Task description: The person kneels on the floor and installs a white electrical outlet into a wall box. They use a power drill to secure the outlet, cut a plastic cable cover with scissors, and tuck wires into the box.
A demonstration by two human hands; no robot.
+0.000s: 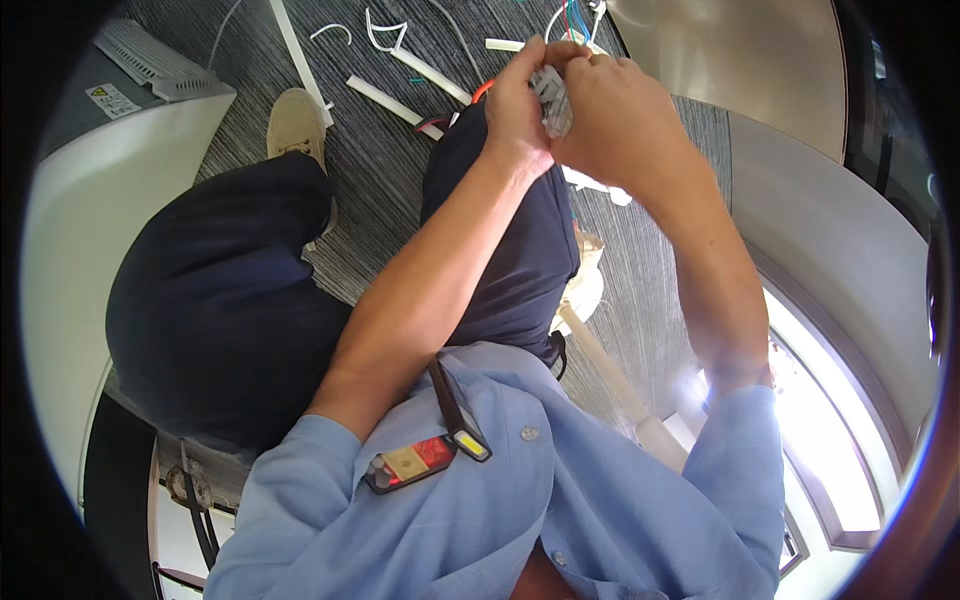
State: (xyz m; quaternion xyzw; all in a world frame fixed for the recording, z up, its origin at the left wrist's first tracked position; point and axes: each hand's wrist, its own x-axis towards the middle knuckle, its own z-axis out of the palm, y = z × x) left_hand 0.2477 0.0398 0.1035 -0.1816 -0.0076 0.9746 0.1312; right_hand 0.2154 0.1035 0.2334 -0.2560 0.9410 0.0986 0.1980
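My two hands come together above my bent right knee, at the top of the view. A small grey-white ridged piece [552, 100] shows between the palms; its exact kind I cannot make out. My left hand [512, 112] is closed round its left side, thumb pointing up. From the right, my right hand [622, 112] curls over it with bent fingers, and the fingertips are partly hidden. Just beyond the fingers, thin blue, green and red wires [574, 18] and a white cable [598, 12] run up out of view.
White trunking strips [392, 104] and cut cable pieces [332, 32] lie on the grey striped carpet [375, 215]. An orange-red ring-shaped item [482, 92] sits beside my knee. A curved pale panel [130, 190] stands at left, a metallic panel [745, 65] at upper right.
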